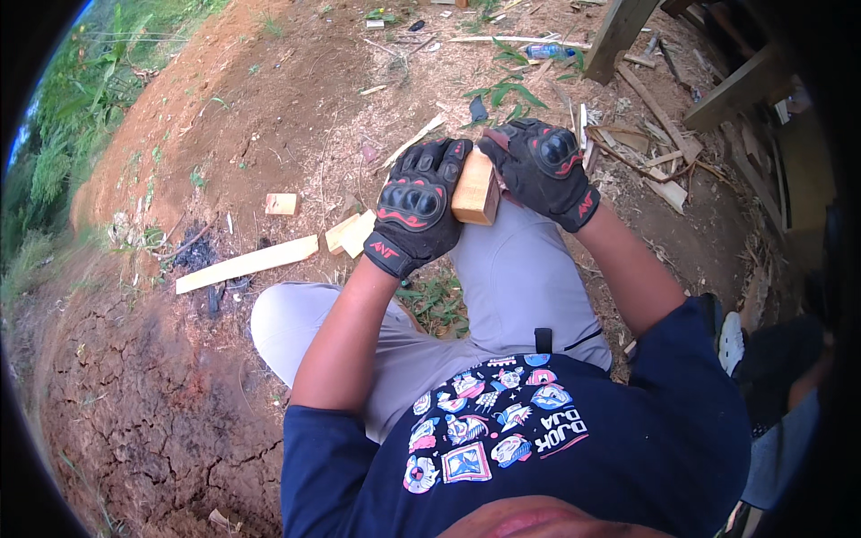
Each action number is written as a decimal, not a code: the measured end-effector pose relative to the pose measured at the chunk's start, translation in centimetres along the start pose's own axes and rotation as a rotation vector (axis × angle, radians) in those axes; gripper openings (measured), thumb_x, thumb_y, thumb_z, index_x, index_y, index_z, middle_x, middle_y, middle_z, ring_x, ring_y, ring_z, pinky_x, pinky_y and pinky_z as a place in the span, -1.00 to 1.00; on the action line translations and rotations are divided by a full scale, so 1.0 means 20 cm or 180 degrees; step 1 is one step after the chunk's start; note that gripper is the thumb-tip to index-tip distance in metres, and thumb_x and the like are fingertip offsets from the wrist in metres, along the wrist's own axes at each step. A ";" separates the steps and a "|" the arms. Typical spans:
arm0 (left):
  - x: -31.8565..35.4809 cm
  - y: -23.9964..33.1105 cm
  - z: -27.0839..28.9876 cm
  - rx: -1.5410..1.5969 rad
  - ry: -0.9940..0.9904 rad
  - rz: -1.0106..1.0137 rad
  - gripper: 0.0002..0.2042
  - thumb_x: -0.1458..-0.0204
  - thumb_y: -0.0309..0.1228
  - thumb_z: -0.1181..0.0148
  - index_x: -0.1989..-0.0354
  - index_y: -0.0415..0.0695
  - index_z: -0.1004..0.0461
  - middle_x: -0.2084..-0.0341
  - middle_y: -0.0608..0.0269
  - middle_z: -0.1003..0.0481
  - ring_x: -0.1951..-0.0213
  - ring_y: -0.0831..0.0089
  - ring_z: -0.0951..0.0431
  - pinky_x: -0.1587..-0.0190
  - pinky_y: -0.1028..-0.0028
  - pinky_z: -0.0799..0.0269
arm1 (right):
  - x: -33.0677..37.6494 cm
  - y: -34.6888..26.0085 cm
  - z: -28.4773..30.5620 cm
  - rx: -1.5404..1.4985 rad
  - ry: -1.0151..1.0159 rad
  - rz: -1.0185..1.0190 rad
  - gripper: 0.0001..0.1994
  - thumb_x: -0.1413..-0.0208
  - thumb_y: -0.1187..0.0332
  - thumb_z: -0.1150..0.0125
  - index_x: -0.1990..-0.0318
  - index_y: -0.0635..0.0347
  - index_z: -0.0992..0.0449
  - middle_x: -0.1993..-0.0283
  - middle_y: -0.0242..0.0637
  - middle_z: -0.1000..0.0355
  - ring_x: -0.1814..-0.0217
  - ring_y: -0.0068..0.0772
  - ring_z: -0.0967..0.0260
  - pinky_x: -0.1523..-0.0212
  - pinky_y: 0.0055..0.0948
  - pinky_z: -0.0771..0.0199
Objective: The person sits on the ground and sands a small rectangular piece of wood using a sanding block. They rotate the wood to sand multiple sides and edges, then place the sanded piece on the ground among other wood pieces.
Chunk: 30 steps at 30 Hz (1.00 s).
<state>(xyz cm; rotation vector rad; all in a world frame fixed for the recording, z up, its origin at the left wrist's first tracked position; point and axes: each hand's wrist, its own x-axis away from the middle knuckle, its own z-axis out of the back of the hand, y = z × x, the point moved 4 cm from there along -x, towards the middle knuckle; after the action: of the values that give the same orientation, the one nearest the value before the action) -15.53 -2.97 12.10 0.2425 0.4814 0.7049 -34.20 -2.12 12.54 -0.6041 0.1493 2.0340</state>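
A squared wooden block [475, 195] rests on my right thigh, its cut end toward me. My left hand [418, 193], in a black and red padded glove, is closed on the block's left side. On the other side, my right hand [549, 166], in a matching glove, is curled at the block's far right edge. A thin reddish-brown piece [496, 136] shows at its fingers. It looks like sandpaper, but most of it is hidden under the glove.
A long pale board [247, 264] and a small wood block [282, 204] lie on the dirt to the left. Several scraps and shavings cover the ground ahead. A plastic bottle [549, 52] lies near a wooden post [619, 40]. Another person's shoe [731, 343] shows at the right.
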 end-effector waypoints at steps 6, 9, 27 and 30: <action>0.01 0.02 -0.02 -0.0052 0.0028 0.0003 -0.27 0.10 -0.33 -0.34 -0.36 -0.21 -0.35 -0.15 -0.19 -0.45 -0.21 -0.13 -0.45 -0.33 0.03 -0.30 | 0.12 -0.11 0.06 -0.0467 0.0186 0.0332 -0.73 -0.13 0.23 -0.34 0.03 0.02 -0.65 0.23 -0.24 -0.61 0.08 -0.15 -0.61 0.02 -0.07 -0.63; 0.00 0.00 -0.01 -0.0053 0.0004 0.0138 -0.26 0.10 -0.32 -0.34 -0.36 -0.22 -0.36 -0.13 -0.16 -0.46 -0.20 -0.11 -0.45 -0.34 0.04 -0.29 | 0.03 -0.01 -0.06 0.0082 -0.0048 -0.0344 -0.75 -0.15 0.24 -0.33 0.03 0.01 -0.66 0.19 -0.22 -0.63 0.10 -0.10 -0.61 0.03 -0.07 -0.63; 0.03 -0.01 -0.02 -0.0102 -0.0139 0.0095 -0.22 0.13 -0.37 -0.36 -0.39 -0.22 -0.33 -0.20 -0.18 -0.43 -0.22 -0.13 -0.44 -0.33 0.03 -0.32 | 0.09 -0.21 0.11 0.0019 -0.0123 0.0370 -0.64 -0.05 0.21 -0.34 -0.01 0.09 -0.65 0.05 -0.18 -0.59 0.05 -0.13 -0.58 -0.03 -0.09 -0.58; 0.00 -0.01 -0.02 -0.0199 -0.0109 0.0131 -0.21 0.15 -0.39 -0.37 -0.39 -0.22 -0.32 -0.20 -0.17 -0.43 -0.23 -0.13 -0.44 -0.33 0.04 -0.32 | 0.08 -0.13 0.07 0.0067 0.0046 0.0671 -0.62 0.00 0.20 -0.37 0.00 0.08 -0.63 0.02 -0.21 -0.57 0.06 -0.14 -0.59 0.02 -0.09 -0.60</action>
<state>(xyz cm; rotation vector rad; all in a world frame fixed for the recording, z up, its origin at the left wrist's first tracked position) -15.57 -3.19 11.71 0.2059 0.4221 0.7536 -33.23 0.89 13.46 -0.6112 0.2519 2.2284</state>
